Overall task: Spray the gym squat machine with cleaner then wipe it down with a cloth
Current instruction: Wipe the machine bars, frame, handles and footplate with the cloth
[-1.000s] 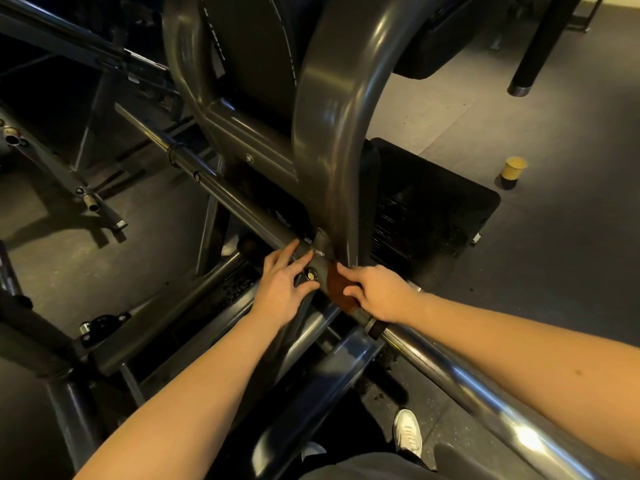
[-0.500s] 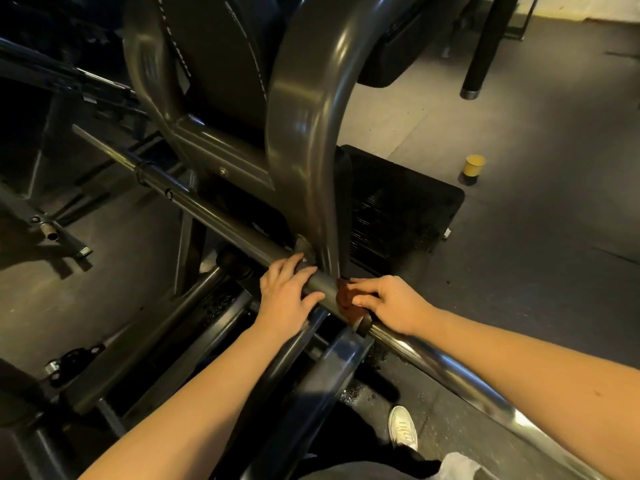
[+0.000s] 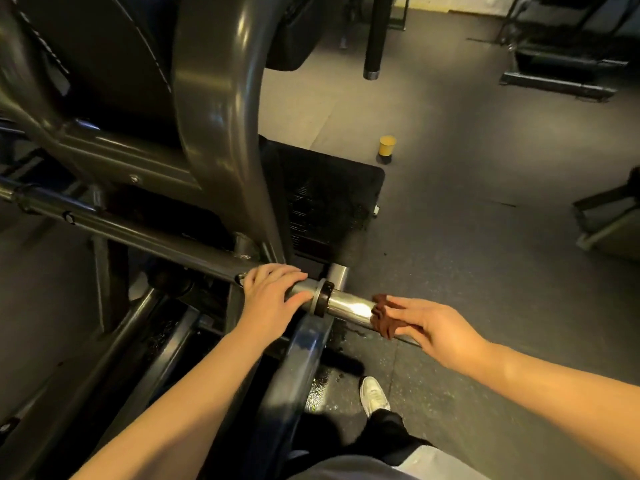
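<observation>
L hand point(image 3: 273, 292), frame-side of collar point(image 3: 322, 297), curls fingers round bar point(image 3: 156, 241), prob. to brace; R hand point(image 3: 436, 327), outboard of collar, pinches cloth point(image 3: 384, 318) onto bar's chrome end to wipe.

My left hand point(image 3: 273, 292) grips the bar point(image 3: 349, 308) just beside its collar point(image 3: 322, 296); my right hand point(image 3: 438, 329) pinches a brown cloth point(image 3: 382, 318) against that bar.

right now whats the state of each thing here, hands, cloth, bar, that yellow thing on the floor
left hand, fingers curled over the dark bar, beside the collar
right hand, pinching the cloth against the chrome sleeve
cloth, brown, bunched, wrapped partly round the sleeve
dark bar, matte, gripped at its near end
chrome sleeve, shiny, bare between collar and cloth
yellow-topped container, upright on the floor, untouched
</observation>
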Action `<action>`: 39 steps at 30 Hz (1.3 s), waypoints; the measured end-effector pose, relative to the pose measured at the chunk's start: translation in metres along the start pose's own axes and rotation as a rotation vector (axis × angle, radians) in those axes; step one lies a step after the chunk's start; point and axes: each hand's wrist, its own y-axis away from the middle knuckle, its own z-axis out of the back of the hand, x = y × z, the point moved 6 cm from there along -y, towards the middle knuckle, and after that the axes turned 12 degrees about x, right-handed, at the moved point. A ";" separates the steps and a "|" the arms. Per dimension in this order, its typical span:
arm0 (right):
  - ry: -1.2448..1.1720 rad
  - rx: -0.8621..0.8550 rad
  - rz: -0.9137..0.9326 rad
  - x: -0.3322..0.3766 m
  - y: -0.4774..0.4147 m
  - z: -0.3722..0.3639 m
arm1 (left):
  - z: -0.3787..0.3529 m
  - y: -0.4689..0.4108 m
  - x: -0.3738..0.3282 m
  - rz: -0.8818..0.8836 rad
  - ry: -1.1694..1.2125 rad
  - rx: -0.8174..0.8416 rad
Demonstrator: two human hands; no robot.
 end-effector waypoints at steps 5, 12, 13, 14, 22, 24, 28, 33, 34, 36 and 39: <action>0.094 -0.141 0.139 0.055 -0.059 -0.031 | 0.005 -0.004 -0.004 0.020 0.012 -0.002; 0.153 -0.161 0.219 0.057 -0.055 -0.028 | 0.007 -0.003 -0.018 0.104 0.092 -0.028; 0.155 -0.163 0.218 0.053 -0.050 -0.028 | 0.006 -0.001 -0.024 0.106 0.104 -0.056; 0.156 -0.162 0.217 0.049 -0.045 -0.028 | 0.004 0.001 -0.032 0.094 0.090 -0.087; 0.234 -0.202 0.132 -0.002 0.034 -0.028 | -0.047 -0.003 -0.118 -0.055 -0.154 0.049; 0.229 -0.233 0.124 -0.016 0.058 -0.025 | -0.050 -0.001 -0.122 -0.021 -0.146 0.065; 0.182 -0.231 0.036 -0.042 0.105 -0.015 | -0.049 0.005 -0.123 -0.003 -0.142 0.061; 0.099 -0.217 0.058 -0.055 0.111 -0.012 | -0.051 0.007 -0.124 -0.010 -0.164 0.074; 0.090 -0.246 0.087 -0.054 0.106 -0.012 | -0.050 0.008 -0.123 -0.007 -0.185 0.073; 0.109 -0.302 0.123 -0.047 0.092 -0.010 | -0.047 0.012 -0.119 0.008 -0.243 0.043; 0.145 -0.292 0.125 -0.024 0.059 -0.004 | -0.038 0.021 -0.104 0.079 -0.270 -0.028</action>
